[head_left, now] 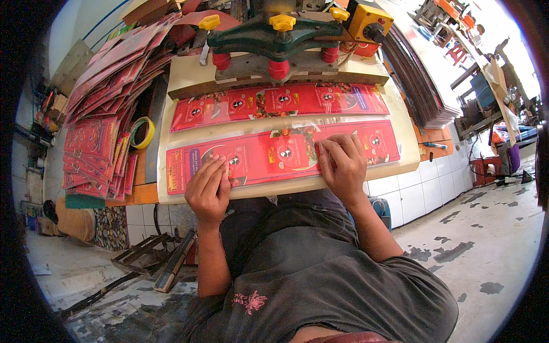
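A long red printed sheet (pixel 257 155) lies across the pale board (pixel 297 187) in front of me. My left hand (pixel 209 190) is over its left part, fingers curled and pressed together at the surface. Toward the right part is my right hand (pixel 343 163), its thumb and fingers drawn into a pinch close to the print. What either pinch holds, if anything, is hidden. A second red printed strip (pixel 240 107) lies behind, along the foot of a dark green press (pixel 274 40) with yellow knobs and red collars.
Stacked red printed sheets (pixel 114 74) lean at the left, with smaller cards (pixel 91 148) before them. A yellow tape roll (pixel 143 132) stands beside the board. Dark-edged sheets (pixel 412 80) are piled at the right, near a yellow control box (pixel 363 23). A metal frame (pixel 143 254) is on the floor.
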Demonstrator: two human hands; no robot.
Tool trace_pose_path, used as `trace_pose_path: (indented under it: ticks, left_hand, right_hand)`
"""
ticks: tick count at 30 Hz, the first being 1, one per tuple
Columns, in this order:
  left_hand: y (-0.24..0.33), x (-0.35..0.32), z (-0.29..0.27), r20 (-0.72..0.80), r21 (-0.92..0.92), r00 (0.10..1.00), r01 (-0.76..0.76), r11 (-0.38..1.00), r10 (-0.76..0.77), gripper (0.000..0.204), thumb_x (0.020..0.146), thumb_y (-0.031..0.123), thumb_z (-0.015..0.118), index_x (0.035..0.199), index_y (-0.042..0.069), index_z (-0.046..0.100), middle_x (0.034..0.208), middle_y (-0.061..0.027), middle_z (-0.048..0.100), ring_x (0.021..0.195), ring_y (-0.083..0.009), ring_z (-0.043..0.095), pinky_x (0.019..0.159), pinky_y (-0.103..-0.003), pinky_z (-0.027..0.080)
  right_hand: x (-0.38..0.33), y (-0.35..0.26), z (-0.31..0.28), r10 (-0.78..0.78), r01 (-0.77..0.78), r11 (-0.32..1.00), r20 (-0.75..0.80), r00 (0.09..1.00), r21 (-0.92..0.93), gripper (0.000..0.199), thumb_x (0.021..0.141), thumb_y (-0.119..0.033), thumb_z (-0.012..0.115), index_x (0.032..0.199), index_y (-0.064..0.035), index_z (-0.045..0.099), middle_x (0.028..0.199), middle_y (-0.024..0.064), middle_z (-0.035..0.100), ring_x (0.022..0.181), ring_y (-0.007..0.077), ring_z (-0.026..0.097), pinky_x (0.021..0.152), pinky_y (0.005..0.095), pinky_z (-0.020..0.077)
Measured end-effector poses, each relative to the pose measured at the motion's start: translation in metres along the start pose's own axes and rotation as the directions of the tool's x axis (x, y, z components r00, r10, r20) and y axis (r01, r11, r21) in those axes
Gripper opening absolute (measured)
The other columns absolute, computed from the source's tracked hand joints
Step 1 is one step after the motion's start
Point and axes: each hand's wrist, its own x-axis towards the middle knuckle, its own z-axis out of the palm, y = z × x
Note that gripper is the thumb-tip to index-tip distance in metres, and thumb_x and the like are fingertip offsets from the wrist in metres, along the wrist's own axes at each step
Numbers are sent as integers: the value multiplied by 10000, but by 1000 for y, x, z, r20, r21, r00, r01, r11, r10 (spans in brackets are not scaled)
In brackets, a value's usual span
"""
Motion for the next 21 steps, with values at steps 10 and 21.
trace_pose_path:
  ticks: [10,21]
  left_hand:
    - [0,-1,-1,19,-16,1000,17,1000,-16,169,925,22,661,1048,-17,771,1089,-129,760,1091,-297,719,968,-418,558]
    - [1,-1,-1,0,-2,1000,1,1000,-1,150,921,28,675,1024,-24,770,1074,-134,763,1068,-295,728,947,-413,572]
  right_hand:
    - [0,0,0,11,-11,1000,4,1000,18,119,823,-61,759,930,-36,712,907,93,642,827,285,607,726,404,498]
    - [1,-1,0,-6,6,1000,-7,1000,8,103,826,-62,753,917,-38,713,896,89,641,813,281,607,714,400,498]
